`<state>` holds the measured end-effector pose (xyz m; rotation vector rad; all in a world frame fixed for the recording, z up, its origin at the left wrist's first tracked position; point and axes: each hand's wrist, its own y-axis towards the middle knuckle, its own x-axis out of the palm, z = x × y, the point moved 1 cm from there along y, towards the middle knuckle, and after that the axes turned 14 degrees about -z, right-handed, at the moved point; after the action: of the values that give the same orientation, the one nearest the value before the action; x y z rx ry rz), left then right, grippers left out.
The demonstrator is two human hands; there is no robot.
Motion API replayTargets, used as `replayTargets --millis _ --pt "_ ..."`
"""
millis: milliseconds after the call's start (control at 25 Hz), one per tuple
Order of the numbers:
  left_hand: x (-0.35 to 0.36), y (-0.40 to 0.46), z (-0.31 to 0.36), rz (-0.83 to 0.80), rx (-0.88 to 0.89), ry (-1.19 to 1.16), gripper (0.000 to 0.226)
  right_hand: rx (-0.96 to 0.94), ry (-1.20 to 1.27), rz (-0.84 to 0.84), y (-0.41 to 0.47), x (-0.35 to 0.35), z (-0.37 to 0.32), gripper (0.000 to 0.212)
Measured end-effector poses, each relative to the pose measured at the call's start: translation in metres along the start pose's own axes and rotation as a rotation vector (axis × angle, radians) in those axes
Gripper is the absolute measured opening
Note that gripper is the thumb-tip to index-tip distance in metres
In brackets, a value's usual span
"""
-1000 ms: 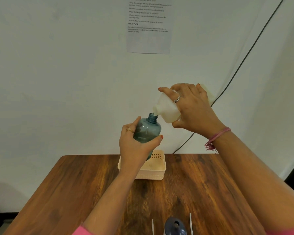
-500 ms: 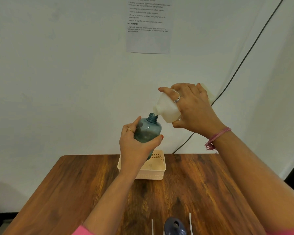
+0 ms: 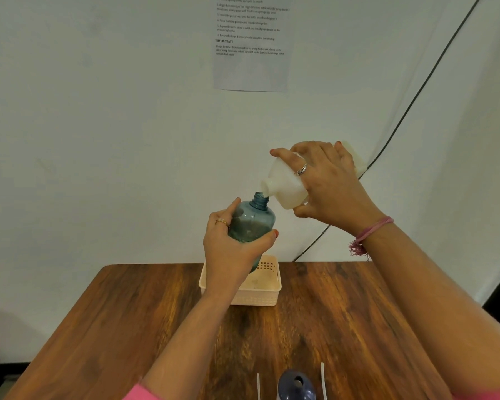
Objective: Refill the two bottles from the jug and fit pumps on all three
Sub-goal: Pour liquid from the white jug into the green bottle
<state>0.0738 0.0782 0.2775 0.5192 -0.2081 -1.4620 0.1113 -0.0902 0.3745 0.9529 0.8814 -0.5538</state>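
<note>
My left hand [image 3: 228, 249] grips a translucent blue bottle [image 3: 253, 220], held upright in the air above the table with its mouth uncapped. My right hand [image 3: 326, 183] holds the white jug [image 3: 286, 186] tipped on its side, its spout pointing left and just above the blue bottle's mouth. Whether liquid is flowing cannot be made out. At the bottom edge stands a dark blue bottle [image 3: 296, 385], its mouth open, with two thin white pump tubes [image 3: 322, 379] beside it.
A cream plastic basket [image 3: 260, 293] sits on the wooden table [image 3: 344, 327] near its far edge, below the held bottle. A printed sheet [image 3: 250, 44] hangs on the white wall, and a black cable [image 3: 416, 96] runs down it at the right.
</note>
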Motion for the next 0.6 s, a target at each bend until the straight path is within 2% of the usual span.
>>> replayTargets --millis 600 --pt "0.003 -0.0036 0.0016 0.006 -0.007 -0.004 0.082 -0.01 -0.023 0.019 -0.0026 -0.0015 0.0007 0.103"
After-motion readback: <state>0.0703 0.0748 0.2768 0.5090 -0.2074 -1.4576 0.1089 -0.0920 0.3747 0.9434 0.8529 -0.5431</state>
